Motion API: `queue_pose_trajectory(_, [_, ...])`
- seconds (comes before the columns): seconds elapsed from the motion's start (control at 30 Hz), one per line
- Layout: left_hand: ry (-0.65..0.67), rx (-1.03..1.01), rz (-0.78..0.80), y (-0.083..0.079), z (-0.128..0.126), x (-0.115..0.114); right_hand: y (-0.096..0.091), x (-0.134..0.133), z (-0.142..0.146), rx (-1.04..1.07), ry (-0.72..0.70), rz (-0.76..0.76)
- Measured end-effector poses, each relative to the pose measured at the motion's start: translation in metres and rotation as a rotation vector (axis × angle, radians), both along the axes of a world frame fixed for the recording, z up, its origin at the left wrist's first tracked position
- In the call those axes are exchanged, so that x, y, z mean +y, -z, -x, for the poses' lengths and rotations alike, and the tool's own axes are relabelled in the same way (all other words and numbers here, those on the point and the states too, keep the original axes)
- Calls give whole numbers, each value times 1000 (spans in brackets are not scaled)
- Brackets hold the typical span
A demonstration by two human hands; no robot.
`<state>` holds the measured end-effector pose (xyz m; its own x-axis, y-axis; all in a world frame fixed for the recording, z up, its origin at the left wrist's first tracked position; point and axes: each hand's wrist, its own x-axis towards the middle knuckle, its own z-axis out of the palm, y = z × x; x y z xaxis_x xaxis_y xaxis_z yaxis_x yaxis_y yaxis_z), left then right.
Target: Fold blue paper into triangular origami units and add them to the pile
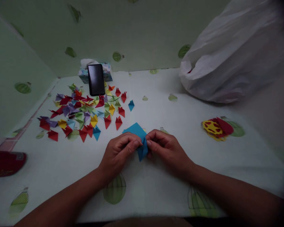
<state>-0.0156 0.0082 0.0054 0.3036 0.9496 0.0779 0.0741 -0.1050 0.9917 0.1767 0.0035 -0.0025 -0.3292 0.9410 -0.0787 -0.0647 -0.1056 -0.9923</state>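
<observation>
My left hand (119,151) and my right hand (167,148) meet at the middle of the table, both pinching a blue paper piece (140,138) that is partly folded between the fingertips. Its upper part sticks out behind the fingers and a pointed flap hangs below them. A spread of several small folded paper triangles (85,110) in red, purple, yellow, green and blue lies on the table to the upper left of my hands.
A black phone (96,79) leans against a tissue pack (94,71) at the back. A big white plastic bag (234,53) fills the right rear. A small stack of red and yellow papers (217,127) lies right. A red object (6,162) sits at the left edge.
</observation>
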Motion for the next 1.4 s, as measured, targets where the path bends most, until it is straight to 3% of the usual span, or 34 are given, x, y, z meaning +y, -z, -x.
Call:
queue_pose_trajectory(0.13, [-23, -156, 240, 5, 0, 1, -1, -1, 0, -8, -5, -30])
queue_pose_trajectory(0.3, [59, -210, 374, 9, -1, 3, -3, -2, 0, -48, -2, -65])
queue_pose_trajectory(0.9, [-23, 23, 226, -2, -6, -1, 0, -4, 0, -135, -2, -135])
queue_pose_trajectory(1.1, [18, 75, 255, -4, -6, 0, -2, -3, 1, -134, -20, -179])
queue_pose_trajectory(1.4, [98, 101, 327, -3, -5, 1, -1, -1, -1, -129, -51, -130])
